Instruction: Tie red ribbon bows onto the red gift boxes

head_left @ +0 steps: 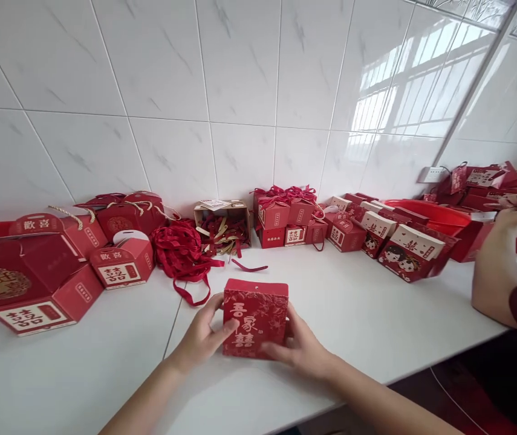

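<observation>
Upright on the white table stands a small red gift box (pixel 265 311) with pale Chinese characters on its front. My left hand (pixel 206 332) grips its left side, thumb across the front and fingers behind. On the right side, my right hand (pixel 301 347) holds the box, its thumb slightly blurred near the lower front edge. The fingers behind the box are partly hidden. A short piece of dark red ribbon (pixel 250 267) lies just behind it. To the left rests a heap of red ribbon (pixel 179 251) with a loose loop trailing forward.
An open carton (pixel 198 214) of ribbon and tags stands against the tiled wall, beside stacked red boxes with bows (pixel 285 211). More boxes line the left (pixel 122 266) and right (pixel 410 251). A red basin (pixel 425 211) sits behind. Another person's arm (pixel 496 260) rests at far right.
</observation>
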{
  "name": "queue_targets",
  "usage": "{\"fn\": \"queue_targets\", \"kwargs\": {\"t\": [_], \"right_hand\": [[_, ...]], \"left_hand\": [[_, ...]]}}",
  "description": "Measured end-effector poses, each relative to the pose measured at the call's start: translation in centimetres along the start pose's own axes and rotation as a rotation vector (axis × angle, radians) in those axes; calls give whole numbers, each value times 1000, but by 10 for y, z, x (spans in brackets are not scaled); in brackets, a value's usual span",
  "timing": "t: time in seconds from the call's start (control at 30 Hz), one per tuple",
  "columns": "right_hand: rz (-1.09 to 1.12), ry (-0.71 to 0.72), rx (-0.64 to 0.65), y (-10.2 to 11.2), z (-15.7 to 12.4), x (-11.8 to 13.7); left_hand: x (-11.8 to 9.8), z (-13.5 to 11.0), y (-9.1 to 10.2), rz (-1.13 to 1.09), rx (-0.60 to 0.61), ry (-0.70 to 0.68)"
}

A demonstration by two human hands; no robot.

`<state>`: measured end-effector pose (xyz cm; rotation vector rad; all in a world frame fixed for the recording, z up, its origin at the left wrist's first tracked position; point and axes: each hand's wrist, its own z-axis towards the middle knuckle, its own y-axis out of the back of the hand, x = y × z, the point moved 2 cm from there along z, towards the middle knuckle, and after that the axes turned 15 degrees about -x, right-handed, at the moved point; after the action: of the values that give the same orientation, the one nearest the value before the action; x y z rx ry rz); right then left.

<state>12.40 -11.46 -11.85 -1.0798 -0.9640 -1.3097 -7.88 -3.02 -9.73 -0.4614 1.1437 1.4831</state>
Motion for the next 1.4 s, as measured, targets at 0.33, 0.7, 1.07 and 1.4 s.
{"fn": "queue_targets", "kwargs": {"t": [0.33, 0.7, 1.07, 1.4], "right_hand": [[-614, -43, -1210, 144, -27, -16], [-73, -211, -359, 5, -35, -16], [895, -869, -300, -72, -15, 0], [713, -803, -540, -20, 77, -6]], "left_hand": [[53, 17, 24, 733, -180, -21], [16, 10, 25, 658, -131, 84], [-63, -89, -4, 441, 73, -23], [-51, -77, 53, 298, 80, 267]]}}
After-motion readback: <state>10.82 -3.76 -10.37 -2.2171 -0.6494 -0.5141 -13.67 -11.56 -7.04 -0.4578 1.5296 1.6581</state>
